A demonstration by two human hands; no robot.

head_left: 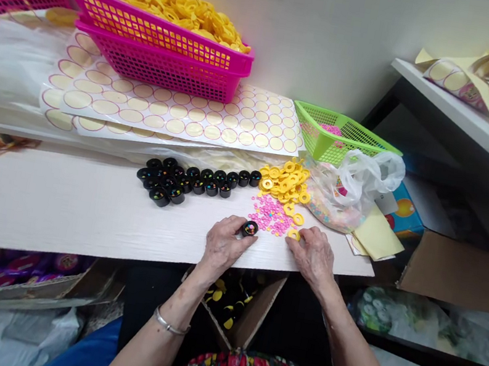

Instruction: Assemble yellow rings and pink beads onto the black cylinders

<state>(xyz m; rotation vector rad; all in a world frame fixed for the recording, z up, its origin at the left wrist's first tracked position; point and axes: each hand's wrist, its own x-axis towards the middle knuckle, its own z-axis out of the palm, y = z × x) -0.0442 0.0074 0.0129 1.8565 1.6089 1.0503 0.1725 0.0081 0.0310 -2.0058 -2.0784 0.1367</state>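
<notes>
Just below and right of the centre of the frame, over the worktop, the left hand held a small black cup between thumb and finger, while the right hand, further to the right, pinched a yellow ring by its edge. The cup seemed light, stiff and rather smooth, best taken by its round side so that the loose coloured beads inside would not spill; the ring looked thin and light, easiest by its outer rim. The cup's mouth faced upward, its axis about upright, whereas the ring appeared nearly flat, without a clear long axis.
</notes>
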